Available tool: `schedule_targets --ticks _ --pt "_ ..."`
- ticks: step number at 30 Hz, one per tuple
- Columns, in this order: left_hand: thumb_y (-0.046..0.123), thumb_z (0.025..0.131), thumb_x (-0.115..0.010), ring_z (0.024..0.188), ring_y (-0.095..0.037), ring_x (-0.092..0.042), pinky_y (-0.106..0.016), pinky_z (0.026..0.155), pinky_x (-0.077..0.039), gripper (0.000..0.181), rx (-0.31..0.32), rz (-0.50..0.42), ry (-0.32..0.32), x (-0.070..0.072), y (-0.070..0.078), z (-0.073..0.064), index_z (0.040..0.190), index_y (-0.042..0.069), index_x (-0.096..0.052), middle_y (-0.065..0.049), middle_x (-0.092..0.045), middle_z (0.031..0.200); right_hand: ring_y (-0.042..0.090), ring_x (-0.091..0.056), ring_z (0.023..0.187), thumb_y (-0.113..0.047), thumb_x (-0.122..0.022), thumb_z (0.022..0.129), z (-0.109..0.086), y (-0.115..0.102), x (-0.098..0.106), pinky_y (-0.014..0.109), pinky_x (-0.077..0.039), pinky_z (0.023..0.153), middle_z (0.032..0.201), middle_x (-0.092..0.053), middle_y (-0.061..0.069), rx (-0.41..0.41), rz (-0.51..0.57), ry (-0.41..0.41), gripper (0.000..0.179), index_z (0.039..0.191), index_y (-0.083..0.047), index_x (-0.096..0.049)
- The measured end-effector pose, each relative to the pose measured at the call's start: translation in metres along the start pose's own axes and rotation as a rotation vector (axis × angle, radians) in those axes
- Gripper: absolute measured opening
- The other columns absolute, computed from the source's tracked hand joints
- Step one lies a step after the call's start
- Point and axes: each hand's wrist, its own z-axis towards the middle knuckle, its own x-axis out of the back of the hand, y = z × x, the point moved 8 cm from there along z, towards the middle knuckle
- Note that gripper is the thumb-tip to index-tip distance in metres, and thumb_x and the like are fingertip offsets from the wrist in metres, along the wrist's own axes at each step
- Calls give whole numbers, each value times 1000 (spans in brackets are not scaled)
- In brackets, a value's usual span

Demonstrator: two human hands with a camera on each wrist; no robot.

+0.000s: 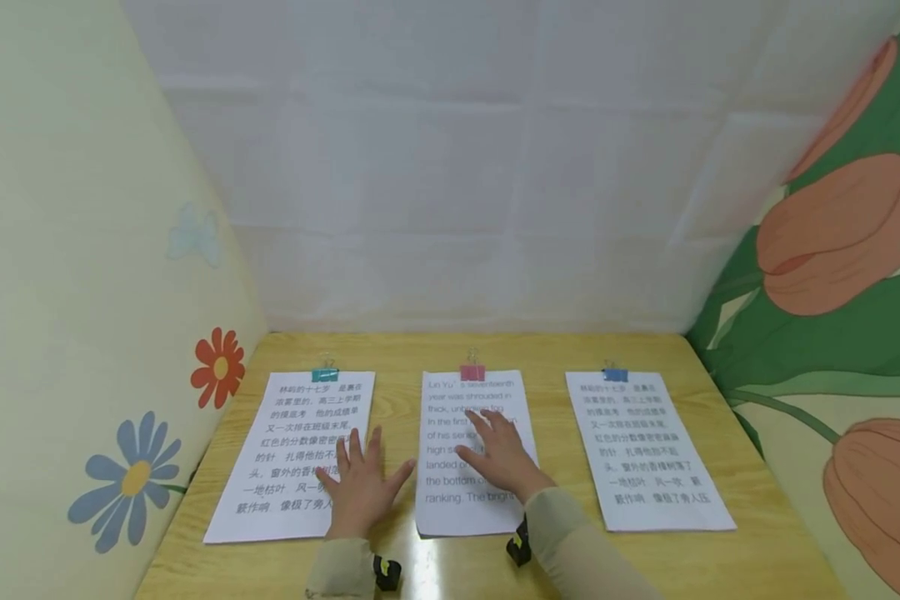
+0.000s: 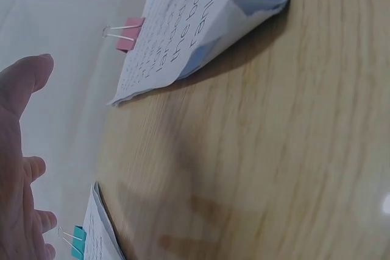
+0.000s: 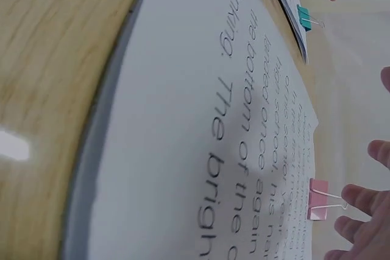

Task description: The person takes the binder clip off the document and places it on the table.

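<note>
Fingers (image 1: 355,447) spread, papers (image 1: 468,518) beneath; blue clip (image 1: 615,376), head view only

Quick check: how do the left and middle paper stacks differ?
The left stack has a teal clip; the middle stack has a pink clip. The left stack is printed in Chinese, the middle stack in English. In the head view, the left hand covers part of the left stack, the right hand part of the middle stack. Both are white and clipped at the far edge.
</note>
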Motion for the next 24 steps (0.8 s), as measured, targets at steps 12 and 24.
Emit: schedule_targets --ticks 12,24 --pt "65 96 -57 149 -59 -1 -83 104 11 96 76 -34 25 7 -23 -2 162 2 -27 -37 -11 163 47 -35 143 -44 -58 101 19 -15 -7 62 -25 118 154 -40 27 36 16 -42 68 156 -6 -42" --pt "65 97 -57 149 -59 -4 -84 105 9 95 87 -51 57 11 -33 -2 161 1 -28 -38 -12 162 44 -39 142 -46 -58 102 41 -36 -6 59 -31 116 156 -40 26 102 -33 -72 69 157 -7 -41"
